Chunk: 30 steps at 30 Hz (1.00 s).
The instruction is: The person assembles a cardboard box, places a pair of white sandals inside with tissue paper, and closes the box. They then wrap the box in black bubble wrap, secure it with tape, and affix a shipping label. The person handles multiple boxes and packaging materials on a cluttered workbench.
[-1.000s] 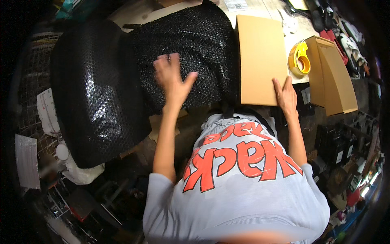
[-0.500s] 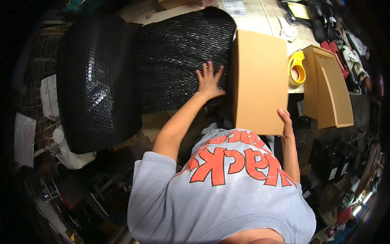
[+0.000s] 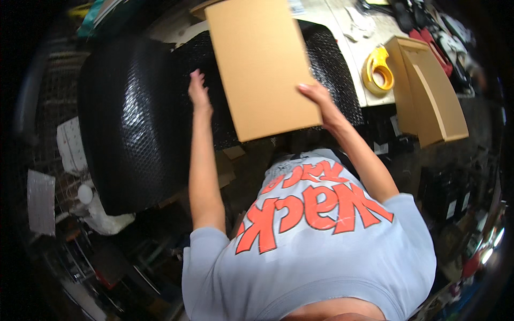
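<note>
A closed brown cardboard box (image 3: 262, 69) is over a black bubble wrap sheet (image 3: 334, 72) on the table, slightly tilted in the view. My right hand (image 3: 321, 102) grips the box by its right edge near the front corner, the thumb on top and the other fingers hidden beneath. My left hand (image 3: 199, 93) is apart from the box, left of it over the bubble wrap, fingers stretched out and holding nothing. Beyond that hand, the sheet runs to a thick black bubble wrap roll (image 3: 131, 117) at the left.
A yellow tape dispenser (image 3: 369, 72) stands on the pale table (image 3: 334, 21) at the right. Beside it an open cardboard box (image 3: 409, 91) juts past the table's edge. Several shoes (image 3: 436, 45) lie at the far right, and a white plastic bag (image 3: 107, 216) hangs below the roll.
My right hand has moved the box left and away from me, onto the bubble wrap. The sheet now reaches farther right, and my left hand has shifted left toward the roll.
</note>
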{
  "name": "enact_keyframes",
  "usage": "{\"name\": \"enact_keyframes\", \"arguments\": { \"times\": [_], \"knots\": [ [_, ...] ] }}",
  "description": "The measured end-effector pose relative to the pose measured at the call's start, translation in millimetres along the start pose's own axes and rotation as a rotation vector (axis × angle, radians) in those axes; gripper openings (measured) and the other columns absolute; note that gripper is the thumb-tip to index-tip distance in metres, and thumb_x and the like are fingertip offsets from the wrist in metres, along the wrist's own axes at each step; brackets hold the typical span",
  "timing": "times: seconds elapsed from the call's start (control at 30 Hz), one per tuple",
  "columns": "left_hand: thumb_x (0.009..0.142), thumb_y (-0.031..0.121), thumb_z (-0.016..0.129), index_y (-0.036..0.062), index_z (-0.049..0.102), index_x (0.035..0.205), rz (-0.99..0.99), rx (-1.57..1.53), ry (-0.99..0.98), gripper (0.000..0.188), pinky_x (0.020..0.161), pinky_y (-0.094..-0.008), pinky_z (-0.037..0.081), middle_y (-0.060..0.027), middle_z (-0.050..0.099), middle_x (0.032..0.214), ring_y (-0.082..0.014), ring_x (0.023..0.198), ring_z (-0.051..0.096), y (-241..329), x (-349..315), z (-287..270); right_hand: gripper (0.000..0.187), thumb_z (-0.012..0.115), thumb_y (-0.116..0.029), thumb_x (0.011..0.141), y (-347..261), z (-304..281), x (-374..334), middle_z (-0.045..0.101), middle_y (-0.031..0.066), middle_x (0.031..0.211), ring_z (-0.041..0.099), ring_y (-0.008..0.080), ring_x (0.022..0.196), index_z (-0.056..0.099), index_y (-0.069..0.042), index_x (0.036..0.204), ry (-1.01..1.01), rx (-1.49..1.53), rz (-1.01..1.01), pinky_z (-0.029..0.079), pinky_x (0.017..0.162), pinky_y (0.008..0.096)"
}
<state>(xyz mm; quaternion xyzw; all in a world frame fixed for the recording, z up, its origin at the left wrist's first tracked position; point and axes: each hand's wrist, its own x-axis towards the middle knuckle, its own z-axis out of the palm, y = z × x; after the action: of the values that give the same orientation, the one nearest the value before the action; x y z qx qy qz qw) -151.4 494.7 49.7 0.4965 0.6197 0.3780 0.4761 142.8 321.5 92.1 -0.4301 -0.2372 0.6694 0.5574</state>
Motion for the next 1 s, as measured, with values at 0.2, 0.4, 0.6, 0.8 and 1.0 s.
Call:
{"name": "enact_keyframes", "arguments": {
  "times": [0.2,0.4,0.6,0.8,1.0],
  "knots": [
    [0.085,0.065,0.052,-0.0007,0.042,0.137,-0.215,-0.210,-0.351,0.084,0.107,-0.0390,0.031,-0.0163,0.047,0.137,-0.0259,0.128,0.042,-11.3,-38.8,27.7,0.060,0.061,-0.036,0.087,46.9,5.6,58.1,0.061,0.0115,0.116,0.058,0.0177,0.105,0.047,-0.004,0.136,0.043,-0.301,0.100,0.046,0.088,0.0299],
    [0.086,0.045,0.064,-0.0004,0.051,0.126,-0.416,-0.654,-0.484,0.062,0.091,-0.0367,0.048,-0.0127,0.059,0.118,-0.0235,0.107,0.058,-6.9,-49.9,40.9,0.051,0.053,-0.041,0.092,34.9,-9.5,56.6,0.064,0.0130,0.111,0.060,0.0209,0.103,0.058,-0.003,0.126,0.053,-0.451,0.013,0.047,0.087,0.0365],
    [0.086,0.028,0.063,-0.0004,0.059,0.112,-0.490,-0.714,-0.526,0.039,0.079,-0.0353,0.055,-0.0100,0.066,0.099,-0.0226,0.091,0.065,-15.8,-45.9,35.7,0.049,0.053,-0.041,0.089,-11.6,-53.8,136.0,0.065,0.0150,0.112,0.060,0.0280,0.103,0.065,-0.001,0.114,-0.064,-0.996,0.186,0.047,0.088,0.0398],
    [0.086,0.025,0.063,-0.0013,0.056,0.117,-0.486,-0.854,-0.532,0.041,0.083,-0.0358,0.054,-0.0129,0.065,0.104,-0.0245,0.095,0.065,-21.4,-66.8,-0.5,0.062,0.070,-0.026,0.077,-63.6,-88.7,220.5,0.061,0.0203,0.118,0.060,0.0301,0.104,0.049,0.003,0.129,0.682,-0.757,-0.777,0.047,0.091,0.0359],
    [0.086,0.025,0.063,-0.0014,0.059,0.110,-0.489,-0.767,-0.390,0.036,0.077,-0.0331,0.055,-0.0104,0.066,0.097,-0.0217,0.087,0.065,-28.1,-61.9,1.4,0.060,0.066,-0.032,0.082,-12.8,-122.8,118.8,0.057,0.0270,0.119,0.050,0.0393,0.116,0.051,0.003,0.128,0.562,-1.202,-0.524,0.038,0.101,0.0417]
  ]
}}
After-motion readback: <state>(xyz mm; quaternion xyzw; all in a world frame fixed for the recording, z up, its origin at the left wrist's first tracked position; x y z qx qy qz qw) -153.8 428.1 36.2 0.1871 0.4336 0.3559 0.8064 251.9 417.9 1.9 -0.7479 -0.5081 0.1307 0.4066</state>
